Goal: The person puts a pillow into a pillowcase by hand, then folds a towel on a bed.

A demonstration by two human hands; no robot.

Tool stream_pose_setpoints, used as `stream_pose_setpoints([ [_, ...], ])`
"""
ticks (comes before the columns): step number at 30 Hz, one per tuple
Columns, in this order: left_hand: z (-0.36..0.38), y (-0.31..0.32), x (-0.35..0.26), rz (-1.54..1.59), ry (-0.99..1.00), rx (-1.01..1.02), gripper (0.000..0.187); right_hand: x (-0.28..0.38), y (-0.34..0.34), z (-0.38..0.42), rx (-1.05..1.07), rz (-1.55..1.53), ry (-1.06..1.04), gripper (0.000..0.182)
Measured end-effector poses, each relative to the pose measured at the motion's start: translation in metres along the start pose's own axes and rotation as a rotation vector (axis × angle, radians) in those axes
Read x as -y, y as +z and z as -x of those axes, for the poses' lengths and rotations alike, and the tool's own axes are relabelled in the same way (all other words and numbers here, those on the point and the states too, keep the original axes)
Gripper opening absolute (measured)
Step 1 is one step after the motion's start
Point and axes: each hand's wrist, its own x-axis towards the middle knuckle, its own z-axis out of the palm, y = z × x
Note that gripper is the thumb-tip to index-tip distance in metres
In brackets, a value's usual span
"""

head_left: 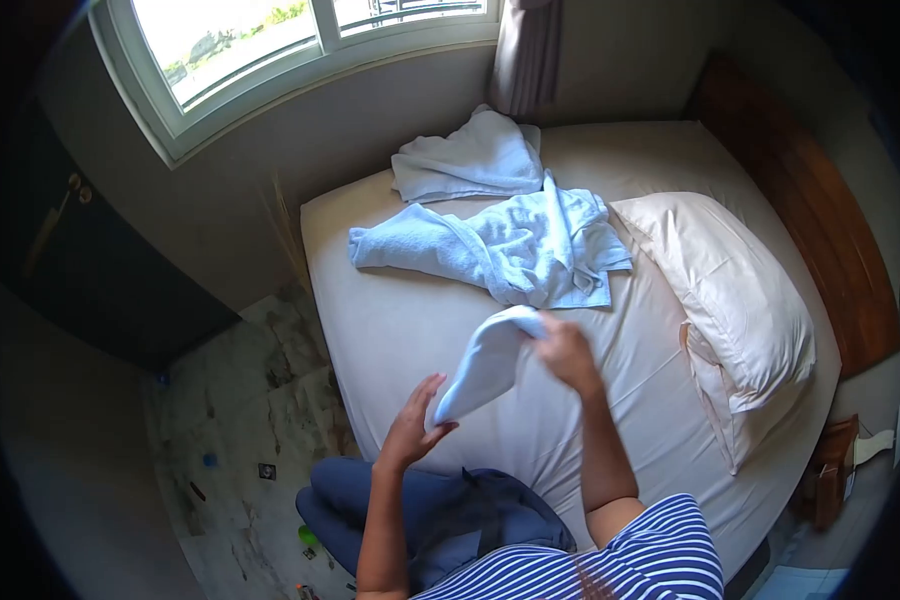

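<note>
A small folded white towel (485,365) hangs in the air over the near part of the bed. My right hand (565,352) is closed around its upper right end. At the lower left end is my left hand (415,425), its fingers stretched up and its thumb apart, with the towel's edge right at the gap between them. Beyond both hands lies a larger crumpled white towel (510,245) on the sheet. Another white towel (470,160), loosely folded, sits behind it near the wall.
A pale sheet covers the bed (380,320). Cream pillows (720,290) lie at the right beside the wooden headboard (800,210). Small items, including a green one (308,536), are scattered on the floor (220,420) at left. A window (320,50) and a curtain (525,60) are behind.
</note>
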Motion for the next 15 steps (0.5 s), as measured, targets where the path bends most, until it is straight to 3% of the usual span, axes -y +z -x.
stream_pose_setpoints([
  [1,0.006,0.005,0.000,0.011,0.019,0.003,0.063,-0.021,-0.026,0.003,-0.166,0.353,0.048,0.022],
  [2,0.014,0.011,0.006,0.009,-0.019,0.042,0.059,-0.041,-0.052,0.011,-0.193,0.511,0.188,0.018],
  [4,0.028,0.022,0.022,0.002,-0.098,0.116,0.052,-0.072,-0.093,0.013,0.028,0.817,0.442,0.030],
  [7,0.033,0.026,0.016,0.003,-0.129,0.097,0.043,-0.048,-0.095,0.016,-0.179,0.937,0.209,0.062],
  [8,0.033,0.027,0.015,-0.001,-0.124,0.099,0.042,-0.042,-0.084,0.002,-0.105,0.812,0.168,0.080],
  [10,0.029,0.025,0.012,-0.016,-0.111,0.107,0.041,-0.035,-0.044,-0.045,-0.099,0.493,-0.151,0.077],
  [11,0.026,0.022,0.007,-0.025,-0.102,0.095,0.041,-0.035,-0.009,-0.074,-0.179,0.483,-0.213,0.076],
  [13,0.023,0.013,-0.008,-0.037,-0.090,0.075,0.040,-0.053,0.078,-0.135,-0.536,0.553,-0.345,0.052],
  [15,0.025,0.002,-0.012,-0.097,-0.025,0.018,0.040,-0.078,0.141,-0.168,-0.268,0.540,-0.170,0.033],
])
